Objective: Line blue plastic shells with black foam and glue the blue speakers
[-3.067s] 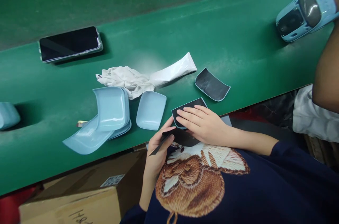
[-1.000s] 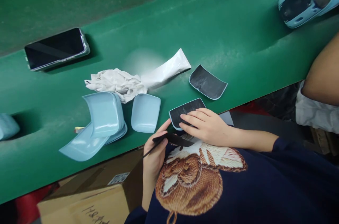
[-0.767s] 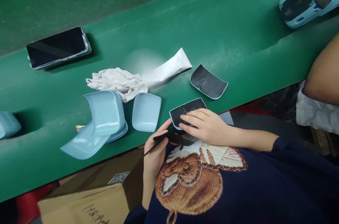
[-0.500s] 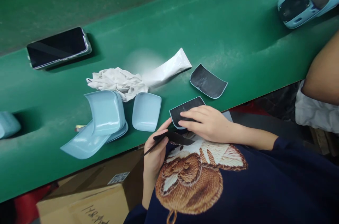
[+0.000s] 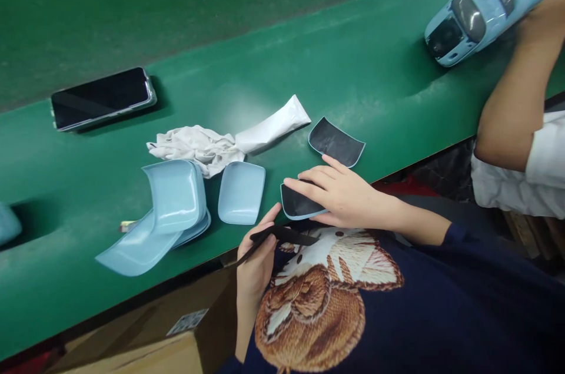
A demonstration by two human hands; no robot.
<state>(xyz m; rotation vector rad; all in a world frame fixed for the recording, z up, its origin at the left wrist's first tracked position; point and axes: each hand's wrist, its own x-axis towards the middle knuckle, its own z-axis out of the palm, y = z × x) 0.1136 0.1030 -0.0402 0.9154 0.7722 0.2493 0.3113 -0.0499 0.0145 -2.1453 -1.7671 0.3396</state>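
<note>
My left hand is closed on thin black strips, held in front of the shirt at the table's edge. My right hand has its fingers across a curved light-blue panel with a black face, its thumb at the near side. Just beyond that hand lies a second black-faced panel, curved and blue-rimmed. To the left is a single plain light-blue panel. Beside it, several more blue panels are stacked and overlapping.
A white tube and a crumpled white glove or cloth lie behind the panels. Farther left rests a phone. At right, another person's arm reaches to a blue model car. A cardboard box stands below the table.
My right hand has shifted from lying on the black face to gripping the panel around its right end. The other person's hand and more of the model car have come into view.
</note>
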